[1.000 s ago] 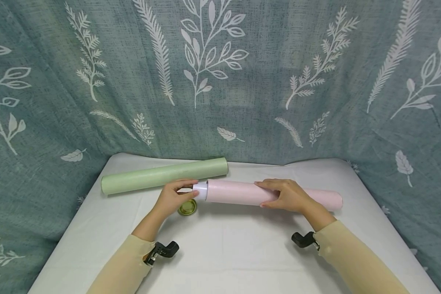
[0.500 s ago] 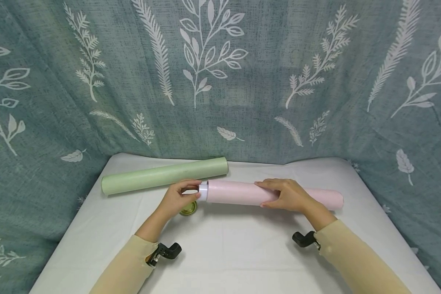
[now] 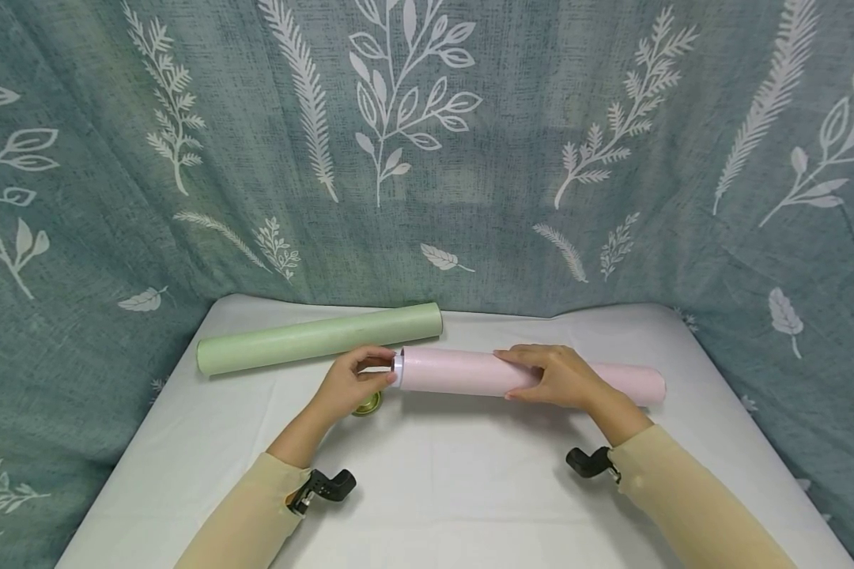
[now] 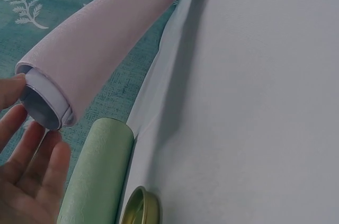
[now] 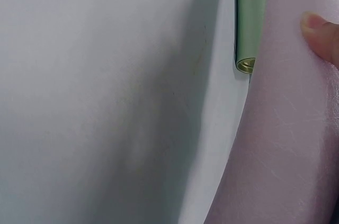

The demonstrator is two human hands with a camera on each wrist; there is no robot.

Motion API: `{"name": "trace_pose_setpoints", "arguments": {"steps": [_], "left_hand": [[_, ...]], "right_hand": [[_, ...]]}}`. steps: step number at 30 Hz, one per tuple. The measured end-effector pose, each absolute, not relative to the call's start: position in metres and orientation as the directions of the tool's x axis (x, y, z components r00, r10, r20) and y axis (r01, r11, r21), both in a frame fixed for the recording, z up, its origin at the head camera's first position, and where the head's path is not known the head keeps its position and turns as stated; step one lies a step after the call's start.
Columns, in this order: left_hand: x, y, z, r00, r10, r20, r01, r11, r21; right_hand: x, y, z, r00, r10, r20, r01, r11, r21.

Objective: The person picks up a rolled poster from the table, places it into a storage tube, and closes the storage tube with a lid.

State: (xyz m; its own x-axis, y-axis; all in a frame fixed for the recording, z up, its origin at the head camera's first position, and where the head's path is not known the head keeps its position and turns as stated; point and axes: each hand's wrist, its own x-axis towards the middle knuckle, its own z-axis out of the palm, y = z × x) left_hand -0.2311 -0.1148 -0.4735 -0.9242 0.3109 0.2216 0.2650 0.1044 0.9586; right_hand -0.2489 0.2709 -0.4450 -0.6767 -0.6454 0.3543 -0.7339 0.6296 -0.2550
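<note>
A pink cardboard tube (image 3: 455, 371) lies crosswise in front of me, held over the white tabletop. My right hand (image 3: 555, 378) grips it around its middle, thumb on the near side. From its left mouth a white rolled sheet (image 4: 46, 90) sticks out by a narrow band. My left hand (image 3: 352, 386) holds that end, with the thumb (image 4: 11, 89) at one side of the rim and the fingertips at the other. A loose overlapping edge of the sheet shows inside the mouth. Just below the left hand lies a round gold lid (image 3: 368, 405), partly covered by it.
Behind the pink tube a pale green tube (image 3: 313, 341) lies at a slant near the table's back edge. Its right end, seen in the right wrist view, has a gold cap (image 5: 246, 65). A leaf-patterned curtain (image 3: 505, 237) hangs right behind the white table (image 3: 434, 490).
My left hand has moved a little right, and the white rolled sheet has slid deeper into the pink tube. The right hand and the pink tube have stayed almost still.
</note>
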Motion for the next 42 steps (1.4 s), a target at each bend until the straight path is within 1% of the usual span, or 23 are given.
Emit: {"name": "trace_pose_setpoints", "arguments": {"steps": [3,9,13,18,22,27,35,42], "left_hand": [[-0.232,-0.113,-0.474,-0.918,0.316,0.239,0.288,0.117,0.95],[-0.232,-0.109,-0.474,-0.919,0.319,0.231,0.298,0.179,0.938],[-0.233,-0.106,-0.475,-0.915,0.324,0.242,0.315,0.196,0.929],[-0.233,-0.105,-0.477,-0.902,0.324,0.287,0.361,0.198,0.911],[-0.232,-0.106,-0.479,-0.9,0.323,0.293,0.372,0.217,0.903],[-0.23,-0.109,-0.478,-0.906,0.32,0.276,0.362,0.25,0.898],[-0.226,-0.123,-0.474,-0.931,0.303,0.204,0.301,0.318,0.899],[-0.225,-0.139,-0.475,-0.925,0.313,0.217,0.322,0.338,0.884]], "right_hand": [[-0.249,0.271,-0.445,-0.682,-0.644,0.347,-0.729,0.635,-0.255],[-0.248,0.271,-0.445,-0.706,-0.634,0.316,-0.707,0.656,-0.263],[-0.248,0.271,-0.445,-0.703,-0.636,0.319,-0.71,0.653,-0.263],[-0.248,0.27,-0.445,-0.7,-0.639,0.317,-0.713,0.649,-0.265],[-0.247,0.27,-0.445,-0.696,-0.644,0.317,-0.717,0.646,-0.261],[-0.247,0.27,-0.444,-0.69,-0.646,0.327,-0.723,0.641,-0.259],[-0.245,0.271,-0.442,-0.695,-0.635,0.338,-0.717,0.644,-0.265],[-0.244,0.271,-0.439,-0.696,-0.638,0.33,-0.716,0.649,-0.256]]}}
